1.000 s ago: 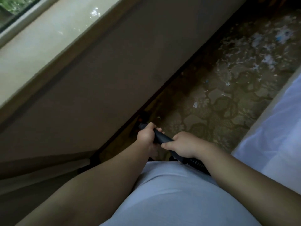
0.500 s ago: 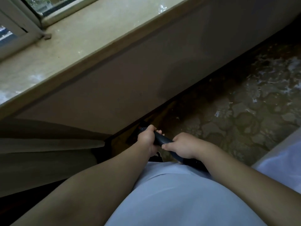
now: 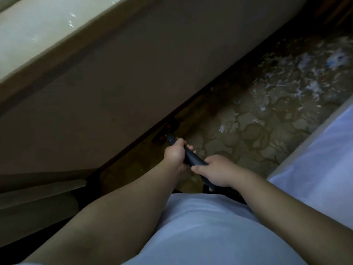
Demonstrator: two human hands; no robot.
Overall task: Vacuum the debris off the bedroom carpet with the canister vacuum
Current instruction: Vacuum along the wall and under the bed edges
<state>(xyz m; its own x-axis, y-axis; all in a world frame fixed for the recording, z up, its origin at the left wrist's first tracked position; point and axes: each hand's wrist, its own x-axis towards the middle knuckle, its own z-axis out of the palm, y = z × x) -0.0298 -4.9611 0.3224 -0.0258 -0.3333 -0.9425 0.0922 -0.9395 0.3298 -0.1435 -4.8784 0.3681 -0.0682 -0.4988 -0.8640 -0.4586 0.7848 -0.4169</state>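
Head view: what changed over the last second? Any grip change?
Only the camera swung: half a second ago it looked up at the window sill, and now it is back down along the wall to the carpet. Nothing was taken hold of or let go: the left hand and right hand still grip the vacuum wand, left ahead. The debris lies as before.

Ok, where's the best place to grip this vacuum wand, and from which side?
Grip the vacuum wand on its upper shaft from above, left hand ahead, right hand behind. It slants down toward the wall, so a spaced overhand hold likely steers it best.
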